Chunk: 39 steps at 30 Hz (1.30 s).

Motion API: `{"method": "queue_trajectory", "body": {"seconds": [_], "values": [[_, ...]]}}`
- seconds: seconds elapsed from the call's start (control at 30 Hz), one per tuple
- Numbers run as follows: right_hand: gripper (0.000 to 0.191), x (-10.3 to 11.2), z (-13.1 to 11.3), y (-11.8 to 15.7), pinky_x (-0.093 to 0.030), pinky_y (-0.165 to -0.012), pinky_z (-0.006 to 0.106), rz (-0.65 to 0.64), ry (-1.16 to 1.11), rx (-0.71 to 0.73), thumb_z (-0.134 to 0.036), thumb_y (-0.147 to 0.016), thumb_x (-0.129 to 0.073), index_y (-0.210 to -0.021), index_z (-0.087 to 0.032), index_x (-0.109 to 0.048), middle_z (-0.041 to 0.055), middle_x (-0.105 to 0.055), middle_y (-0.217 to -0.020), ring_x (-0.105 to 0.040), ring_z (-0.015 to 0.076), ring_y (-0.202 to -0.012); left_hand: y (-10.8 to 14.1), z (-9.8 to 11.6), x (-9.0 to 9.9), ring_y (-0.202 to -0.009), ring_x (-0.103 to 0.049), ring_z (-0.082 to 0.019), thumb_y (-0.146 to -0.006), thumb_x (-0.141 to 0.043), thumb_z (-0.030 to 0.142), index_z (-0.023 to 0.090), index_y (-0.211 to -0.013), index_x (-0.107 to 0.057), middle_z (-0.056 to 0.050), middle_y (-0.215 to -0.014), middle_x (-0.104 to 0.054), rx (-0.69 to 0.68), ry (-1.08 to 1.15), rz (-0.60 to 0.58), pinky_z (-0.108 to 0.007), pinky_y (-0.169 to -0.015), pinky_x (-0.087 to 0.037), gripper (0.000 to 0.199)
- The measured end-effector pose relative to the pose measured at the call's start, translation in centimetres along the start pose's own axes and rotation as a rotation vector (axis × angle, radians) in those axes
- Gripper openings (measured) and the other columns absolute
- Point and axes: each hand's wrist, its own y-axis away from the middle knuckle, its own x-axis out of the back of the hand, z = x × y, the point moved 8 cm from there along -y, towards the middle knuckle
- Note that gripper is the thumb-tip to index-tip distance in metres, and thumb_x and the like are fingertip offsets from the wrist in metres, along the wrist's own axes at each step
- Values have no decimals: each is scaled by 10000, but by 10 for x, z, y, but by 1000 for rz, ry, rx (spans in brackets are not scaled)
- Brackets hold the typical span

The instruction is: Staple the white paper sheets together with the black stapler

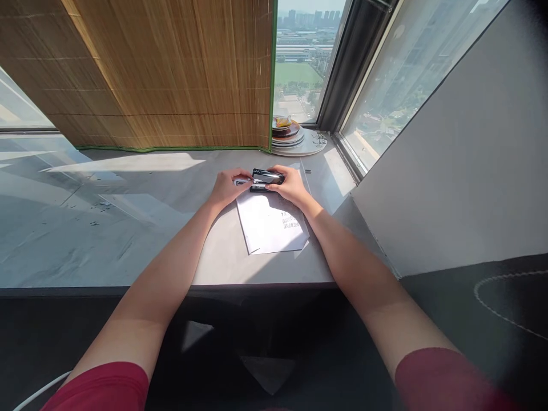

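A black stapler (269, 177) is held above the top of some white paper sheets (269, 228). My right hand (290, 184) grips its right end, with the fingers on top and the thumb below. At the stapler's left end, my left hand (231, 188) is closed in a pinch around a small shiny piece; I cannot make out whether it is part of the stapler or separate. The sheets lie on the pale windowsill (214, 262), with print near their right side. A small dark grey piece (308, 171) lies just right of my right hand.
Stacked plates (295, 142) stand in the window corner, with a small packet on top. A bamboo blind (180, 74) hangs behind the sill. Thin dark bits (100, 208) are scattered at the left. A white wall (449, 160) closes off the right side.
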Motion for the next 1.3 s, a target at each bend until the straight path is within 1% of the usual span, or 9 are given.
{"method": "queue_trajectory", "body": {"seconds": [0.07,0.17,0.27,0.47,0.63,0.8,1.03,1.2,1.3], "values": [[397,1,2,-1,-572,-1010,465,4,-13,-4,-338,-676,-756,-1050,-211,-791,53,-822,-1094,-736,315,-1056,1,0,-3,-928,-802,-289,-775,-898,243,228,-884,-841,-91,-920,-837,20,49,-32,-410,-910,-629,123],[401,2,4,-1,-570,-1013,466,15,-40,-9,-343,-658,-767,-1034,-205,-788,63,-818,-1089,-734,317,-1054,3,1,-4,-924,-801,-296,-732,-928,200,223,-863,-836,-100,-929,-838,36,108,-29,-408,-866,-638,162],[410,3,4,-1,-572,-1008,457,20,-59,-11,-356,-659,-772,-1040,-203,-781,59,-814,-1087,-734,312,-1054,4,3,-2,-928,-802,-301,-722,-938,196,220,-871,-839,-100,-929,-841,53,120,-23,-413,-870,-639,181],[397,4,4,0,-588,-998,459,29,-99,-19,-341,-683,-796,-1054,-204,-767,61,-807,-1075,-735,305,-1054,4,4,-1,-953,-800,-261,-800,-907,267,219,-949,-859,-93,-975,-848,59,128,-44,-381,-917,-610,164],[404,5,2,2,-597,-1002,460,33,-175,18,-324,-680,-814,-1061,-198,-769,73,-810,-1077,-745,306,-1049,3,0,-3,-920,-785,-239,-767,-943,307,205,-941,-861,-92,-959,-840,62,197,-47,-362,-901,-591,217],[440,5,8,3,-610,-972,450,42,-167,-34,-356,-688,-823,-1101,-214,-770,63,-806,-1110,-746,308,-1069,2,2,-4,-912,-767,-223,-772,-943,386,209,-939,-872,-95,-964,-839,49,236,-30,-363,-888,-585,254],[506,8,11,2,-602,-960,446,84,-241,-82,-406,-636,-879,-1088,-202,-777,71,-803,-1106,-741,309,-1059,2,-2,-5,-958,-767,-263,-715,-981,509,215,-935,-877,-110,-996,-844,81,294,7,-414,-912,-599,382],[530,8,10,2,-598,-942,419,88,-299,-72,-440,-631,-918,-1084,-196,-794,67,-808,-1079,-742,291,-1024,3,1,-3,-1023,-758,-269,-761,-957,515,211,-1102,-860,-109,-1064,-844,66,263,-12,-414,-952,-586,467],[537,7,12,3,-602,-940,411,86,-337,-69,-425,-625,-938,-1093,-197,-807,68,-812,-1092,-745,288,-1025,5,5,-2,-999,-748,-257,-784,-942,508,207,-1054,-866,-108,-1068,-842,58,239,-27,-400,-941,-573,411]]}}
